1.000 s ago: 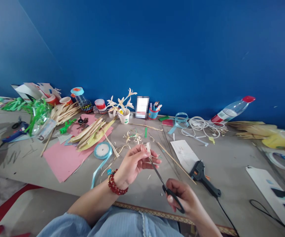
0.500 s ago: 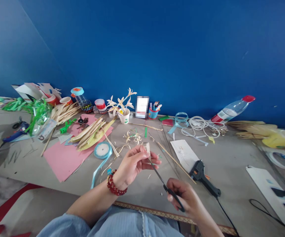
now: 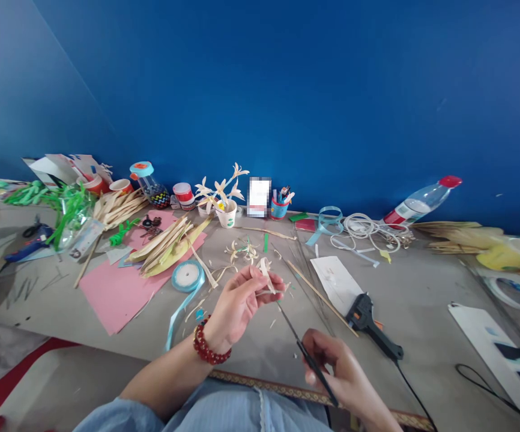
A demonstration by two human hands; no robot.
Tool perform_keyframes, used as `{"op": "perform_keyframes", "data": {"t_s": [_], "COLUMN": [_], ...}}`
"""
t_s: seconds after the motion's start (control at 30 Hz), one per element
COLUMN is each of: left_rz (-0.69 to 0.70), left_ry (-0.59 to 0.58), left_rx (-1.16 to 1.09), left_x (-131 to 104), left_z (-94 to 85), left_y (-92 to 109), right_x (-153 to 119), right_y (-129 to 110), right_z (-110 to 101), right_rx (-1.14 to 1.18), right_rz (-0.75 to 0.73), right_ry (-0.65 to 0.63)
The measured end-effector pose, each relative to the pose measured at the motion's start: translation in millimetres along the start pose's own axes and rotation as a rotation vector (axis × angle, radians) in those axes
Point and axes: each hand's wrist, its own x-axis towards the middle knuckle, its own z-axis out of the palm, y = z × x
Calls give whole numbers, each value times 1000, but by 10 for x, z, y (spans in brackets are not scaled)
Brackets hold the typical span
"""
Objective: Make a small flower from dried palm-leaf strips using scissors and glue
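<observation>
I see the left grip (image 3: 244, 294) pinch a pale strip (image 3: 266, 277) tightly, probably to keep it still. Below, the right grip (image 3: 332, 363) curls round scissors (image 3: 305, 354) pointing toward it.

We count one pair of scissors (image 3: 310, 358), one black glue gun (image 3: 372, 324), one power strip (image 3: 478, 339) and two black plugs (image 3: 507, 351) in it. We see one red-capped bottle (image 3: 415, 207), one patterned bottle (image 3: 155, 191) with a light-blue lid, one roll of blue ribbon (image 3: 187, 276), one red-and-white tub (image 3: 183, 197), one pen cup (image 3: 279, 210) and one flower cup (image 3: 227, 218). The dried husks (image 3: 165, 247) overlap, so we cannot number them.
</observation>
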Motion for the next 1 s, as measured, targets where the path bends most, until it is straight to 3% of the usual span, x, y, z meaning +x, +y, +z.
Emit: {"op": "perform_keyframes", "data": {"t_s": [0.37, 0.63, 1.0], "left_rz": [14, 5, 2], "left_ry": [-31, -70, -69], "left_rx": [2, -14, -21], "left_x": [-53, -62, -66], "left_z": [112, 168, 225], "left_y": [-89, -152, -160], "right_x": [80, 44, 38], "right_y": [-68, -200, -160], "right_z": [372, 413, 426], "right_rx": [447, 479, 520], "right_rz": [-27, -26, -8], "right_ry": [86, 164, 177]}}
